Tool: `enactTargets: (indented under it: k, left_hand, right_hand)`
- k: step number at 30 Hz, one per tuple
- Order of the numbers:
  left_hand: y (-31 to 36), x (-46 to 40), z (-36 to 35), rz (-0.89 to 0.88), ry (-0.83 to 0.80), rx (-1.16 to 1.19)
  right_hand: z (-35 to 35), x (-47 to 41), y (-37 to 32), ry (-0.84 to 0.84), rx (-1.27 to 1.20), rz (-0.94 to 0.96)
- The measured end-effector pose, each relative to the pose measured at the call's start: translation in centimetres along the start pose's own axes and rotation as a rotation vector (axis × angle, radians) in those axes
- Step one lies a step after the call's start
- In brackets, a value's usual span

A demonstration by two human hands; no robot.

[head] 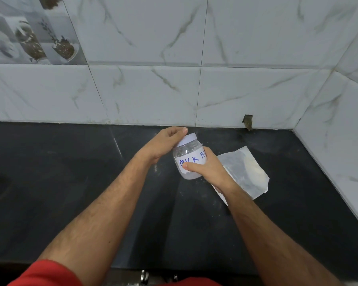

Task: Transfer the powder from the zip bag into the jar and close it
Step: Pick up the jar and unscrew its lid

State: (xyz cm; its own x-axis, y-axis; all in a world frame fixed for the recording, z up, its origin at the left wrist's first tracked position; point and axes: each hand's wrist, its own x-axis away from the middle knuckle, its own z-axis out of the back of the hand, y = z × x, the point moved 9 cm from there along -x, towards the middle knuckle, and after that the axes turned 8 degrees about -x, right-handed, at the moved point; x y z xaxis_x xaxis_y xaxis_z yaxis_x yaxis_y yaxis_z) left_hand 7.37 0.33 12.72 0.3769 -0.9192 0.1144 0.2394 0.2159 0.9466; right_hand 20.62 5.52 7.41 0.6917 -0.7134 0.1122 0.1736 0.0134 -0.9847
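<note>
Head view: your left hand has its fingers curled onto the white lid, thumb at the lid's far edge, gripping it from 9 o'clock. Your right hand is clamped round the jar body from 3 o'clock, thumb pressed across the white label that reads "MILK PO…" in blue. Jar is clear plastic, tilted with its top toward 11 o'clock, lid seated on the mouth; can't tell if its base touches the black countertop. It sits roughly centre of the counter, near the back wall. Zip bag lies flat on the counter at 3 o'clock of the jar, partly under your right wrist, pale powder visible inside. Marble-look wall tiles behind and at right.
</note>
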Motion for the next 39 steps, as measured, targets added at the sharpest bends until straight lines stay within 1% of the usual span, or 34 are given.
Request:
enactTargets:
  k: [3, 5, 7, 13, 17, 21, 23, 27, 34, 37, 39]
  left_hand:
    - [-1.2, 0.0, 1.1, 0.047, 0.008, -0.048]
    - [-1.6, 0.1, 2.0, 0.063, 0.045, -0.125]
    - [-1.5, 0.1, 2.4, 0.068, 0.077, -0.153]
    - [0.3, -0.4, 0.2, 0.023, -0.018, -0.128]
    - [0.8, -0.4, -0.1, 0.008, -0.011, -0.14]
    - [-0.7, -0.3, 0.7, 0.047, -0.013, -0.155]
    - [-1.4, -0.4, 1.4, 0.066, 0.018, -0.175]
    - [-1.0, -0.5, 2.2, 0.051, 0.103, -0.234]
    - [1.0, -0.8, -0.1, -0.025, 0.053, -0.17]
    - [1.1, -0.6, -1.0, -0.032, 0.0, -0.206]
    - [0.6, -0.7, -1.3, -0.006, -0.043, -0.252]
  right_hand:
    - [1.1, -0.3, 0.4, 0.052, 0.009, -0.004]
    - [1.4, -0.3, 0.5, 0.062, 0.025, -0.01]
    - [1.3, -0.2, 0.4, 0.059, 0.035, -0.003]
    - [-0.6, 0.2, -0.4, -0.016, 0.107, 0.068]
    - [-0.1, -0.2, -0.4, 0.019, 0.118, 0.078]
    - [1.3, -0.6, -0.4, 0.062, 0.135, 0.051]
    - [1.7, -0.6, -0.5, 0.057, 0.143, 0.044]
    - [1.6, -0.6, -0.5, 0.037, 0.173, 0.05]
    - [0.2, -0.7, -0.5, 0.008, 0.238, 0.081]
    - [0.7, -0.8, -0.4, 0.026, 0.259, 0.085]
    - [1.0, -0.9, -0.5, 0.034, 0.297, 0.085]
